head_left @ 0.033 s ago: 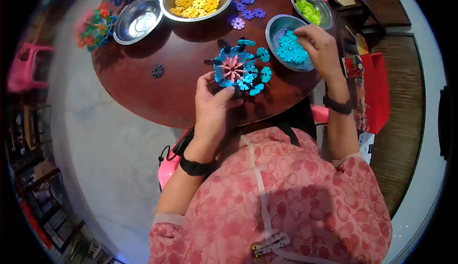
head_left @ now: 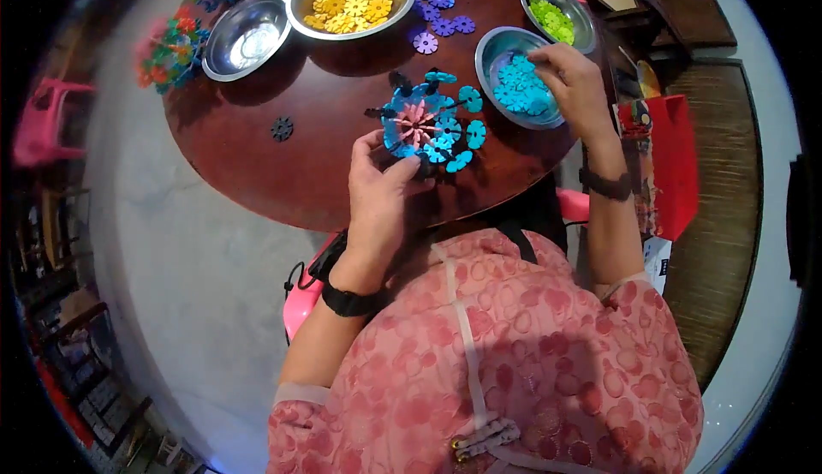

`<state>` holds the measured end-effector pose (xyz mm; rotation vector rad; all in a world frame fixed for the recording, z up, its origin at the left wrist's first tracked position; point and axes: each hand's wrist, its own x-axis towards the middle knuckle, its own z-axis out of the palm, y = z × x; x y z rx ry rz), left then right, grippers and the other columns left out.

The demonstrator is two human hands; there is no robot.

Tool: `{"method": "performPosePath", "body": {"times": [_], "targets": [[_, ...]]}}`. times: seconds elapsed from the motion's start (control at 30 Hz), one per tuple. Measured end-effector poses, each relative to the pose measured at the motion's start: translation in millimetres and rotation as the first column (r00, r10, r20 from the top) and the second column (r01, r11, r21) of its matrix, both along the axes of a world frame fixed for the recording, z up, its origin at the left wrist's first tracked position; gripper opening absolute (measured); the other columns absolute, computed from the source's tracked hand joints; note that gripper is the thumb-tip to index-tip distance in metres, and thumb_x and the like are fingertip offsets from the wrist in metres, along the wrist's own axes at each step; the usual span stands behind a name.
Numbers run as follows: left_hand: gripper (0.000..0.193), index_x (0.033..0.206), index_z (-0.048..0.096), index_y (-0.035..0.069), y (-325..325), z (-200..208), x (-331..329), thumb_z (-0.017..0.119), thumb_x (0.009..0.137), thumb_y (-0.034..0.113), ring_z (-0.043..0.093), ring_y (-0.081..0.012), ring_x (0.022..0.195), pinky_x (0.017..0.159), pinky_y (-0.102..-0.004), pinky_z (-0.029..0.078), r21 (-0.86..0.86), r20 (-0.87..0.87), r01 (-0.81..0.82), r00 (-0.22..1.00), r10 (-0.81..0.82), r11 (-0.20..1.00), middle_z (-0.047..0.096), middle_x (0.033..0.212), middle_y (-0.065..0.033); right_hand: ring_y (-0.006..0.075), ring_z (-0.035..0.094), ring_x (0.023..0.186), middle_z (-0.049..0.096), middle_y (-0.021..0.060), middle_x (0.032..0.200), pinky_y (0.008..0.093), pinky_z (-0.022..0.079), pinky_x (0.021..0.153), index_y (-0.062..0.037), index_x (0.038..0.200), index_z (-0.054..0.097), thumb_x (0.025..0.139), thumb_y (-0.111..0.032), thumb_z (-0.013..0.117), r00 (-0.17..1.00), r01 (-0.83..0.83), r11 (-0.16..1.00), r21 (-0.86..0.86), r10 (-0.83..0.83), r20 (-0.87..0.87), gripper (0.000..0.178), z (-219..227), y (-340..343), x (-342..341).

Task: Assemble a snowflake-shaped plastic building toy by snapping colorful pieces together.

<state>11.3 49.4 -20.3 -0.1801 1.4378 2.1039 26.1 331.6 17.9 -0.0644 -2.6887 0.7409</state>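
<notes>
My left hand (head_left: pixel 378 191) is closed round the lower left side of a flower-like model (head_left: pixel 418 123) built from slotted plastic discs. Pink discs make its centre, with blue ones round them and some black ones at the edge. My right hand (head_left: pixel 578 89) reaches over the right rim of a metal bowl (head_left: pixel 485 70) holding blue slotted discs (head_left: pixel 521 86). Its fingers are drawn together above the discs; whatever they pinch, if anything, is hidden. One loose black disc (head_left: pixel 282 129) lies on the table, left of the model.
On the round brown table (head_left: pixel 248 170) stand a bowl of yellow discs (head_left: pixel 353 3), a bare metal bowl (head_left: pixel 247 35) and a bowl of green discs (head_left: pixel 552 18). Purple discs (head_left: pixel 442 25) lie loose near the middle. Colourful assembled pieces (head_left: pixel 171 50) sit at the left edge.
</notes>
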Motion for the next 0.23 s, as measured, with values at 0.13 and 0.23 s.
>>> {"method": "performPosePath", "body": {"times": [0.13,0.23], "targets": [[0.046,0.128,0.036,0.002,-2,0,1,0.056,0.087,-0.002,0.060,-0.0238,0.098,0.076,-0.0376,0.057,-0.024,-0.042,0.000,0.999,-0.001,1.000,0.053,0.115,-0.0131,0.0319,0.060,0.095,0.062,0.0134,0.098,0.0386,0.048,0.081,-0.0052,0.099,0.065,0.077,-0.008,0.066,0.993,0.057,0.992,0.112,-0.068,0.094,0.022,-19,13,-7],[0.049,0.130,0.035,0.002,-4,2,1,0.057,0.087,0.000,0.060,-0.0250,0.100,0.074,-0.0362,0.057,-0.107,-0.033,0.050,0.998,-0.054,0.993,0.053,0.117,-0.0141,0.0309,0.057,0.102,0.059,0.0140,0.107,0.0386,0.046,0.088,-0.0085,0.109,0.063,0.076,-0.015,0.069,0.958,-0.003,0.956,0.295,-0.082,0.276,0.034,-19,3,-12]]}}
